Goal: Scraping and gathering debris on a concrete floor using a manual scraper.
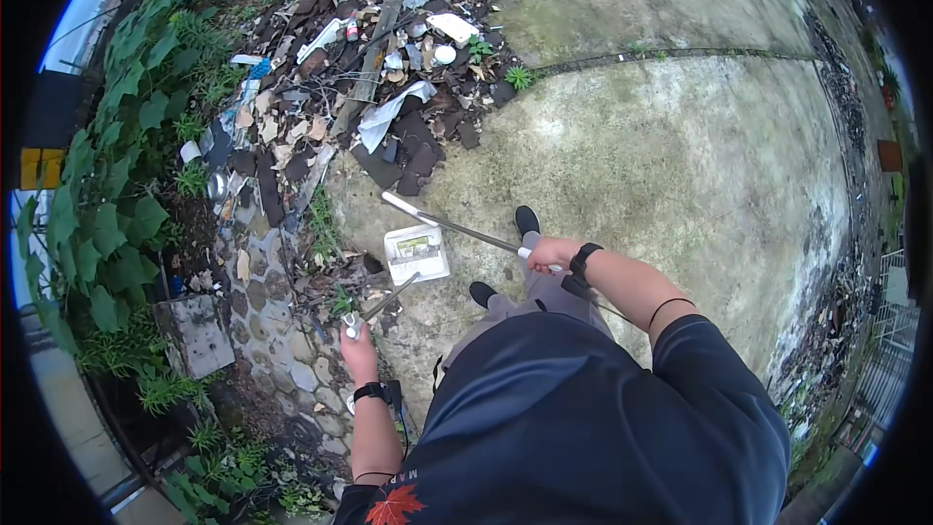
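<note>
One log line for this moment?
left hand: grips metal rod; right hand: grips white-ended rod; white tray: near shoes; rubbish heap: ahead

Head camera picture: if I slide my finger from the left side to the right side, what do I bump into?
Yellow panel → grey slab → the person's left hand → white tray → left shoe → the person's right hand → rust-brown square thing, too small to name.

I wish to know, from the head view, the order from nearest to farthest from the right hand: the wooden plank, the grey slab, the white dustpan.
From the right hand:
1. white dustpan, just to its left
2. wooden plank, ahead and left
3. grey slab, far left
</note>
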`<state>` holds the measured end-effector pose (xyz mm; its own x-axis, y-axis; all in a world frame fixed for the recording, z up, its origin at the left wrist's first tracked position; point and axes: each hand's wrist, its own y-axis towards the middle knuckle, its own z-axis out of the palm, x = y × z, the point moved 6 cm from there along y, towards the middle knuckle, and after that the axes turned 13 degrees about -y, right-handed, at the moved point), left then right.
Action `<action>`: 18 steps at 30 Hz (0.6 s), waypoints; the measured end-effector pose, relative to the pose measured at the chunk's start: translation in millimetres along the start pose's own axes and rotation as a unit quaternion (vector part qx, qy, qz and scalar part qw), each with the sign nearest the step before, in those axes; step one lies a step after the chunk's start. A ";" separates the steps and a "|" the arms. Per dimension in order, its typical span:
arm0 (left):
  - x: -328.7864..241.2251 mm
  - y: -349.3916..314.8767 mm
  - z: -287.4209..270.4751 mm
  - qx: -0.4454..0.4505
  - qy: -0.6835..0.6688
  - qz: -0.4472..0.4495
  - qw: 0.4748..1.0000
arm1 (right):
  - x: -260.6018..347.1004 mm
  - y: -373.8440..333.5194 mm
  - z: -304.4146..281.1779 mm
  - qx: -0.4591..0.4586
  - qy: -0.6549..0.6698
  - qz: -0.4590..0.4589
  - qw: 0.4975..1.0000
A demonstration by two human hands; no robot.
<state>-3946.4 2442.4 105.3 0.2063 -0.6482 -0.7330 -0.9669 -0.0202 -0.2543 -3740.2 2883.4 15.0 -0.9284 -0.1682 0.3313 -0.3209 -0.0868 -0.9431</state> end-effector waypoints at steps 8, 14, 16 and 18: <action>15.2 -20.4 -3.9 0.007 -0.061 0.028 0.998 | -73.1 -52.8 36.3 -0.027 0.036 -0.043 0.998; -28.4 -55.7 24.7 0.009 -0.014 0.105 0.994 | -201.2 -68.4 -8.2 -0.133 0.069 0.029 0.988; -41.5 -72.1 40.0 0.029 -0.023 0.108 0.993 | -238.4 -76.8 -28.9 -0.178 -0.128 -0.033 0.975; -57.3 -89.1 64.6 0.050 -0.071 0.095 0.992 | -292.3 -86.0 -47.4 -0.238 -0.109 -0.010 0.965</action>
<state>-3862.4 2530.5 129.2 0.0475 -0.5194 -0.8532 -0.9721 0.1725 -0.1592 -3450.1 2986.6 -2.1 -0.8764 -0.3783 0.2980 -0.4357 0.3594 -0.8252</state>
